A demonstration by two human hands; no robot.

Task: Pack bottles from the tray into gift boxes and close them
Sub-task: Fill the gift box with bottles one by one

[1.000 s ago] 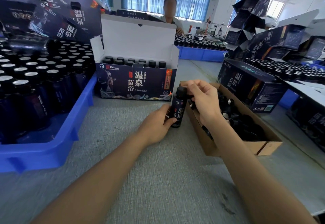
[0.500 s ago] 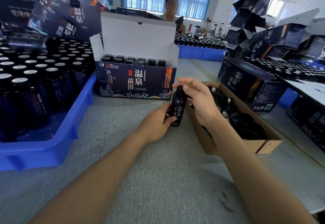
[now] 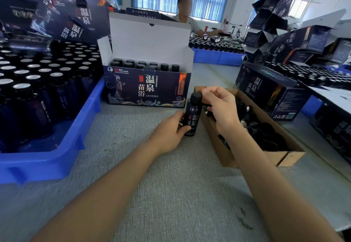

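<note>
A small dark bottle stands upright on the grey table, just in front of the open gift box. My left hand grips the bottle's lower body. My right hand pinches the black cap on top of the bottle. The gift box has its white lid raised and holds a row of capped bottles. On the left, the blue tray is full of several dark bottles with silver tops.
A brown cardboard box with several black caps lies right of my hands. Closed and open dark gift boxes pile up at the right and upper left. A person sits across the table behind another blue tray.
My right hand's fingers have curled from a looser reach over the bottle top into a pinch on the cap. My left hand and the bottle have stayed in place.
</note>
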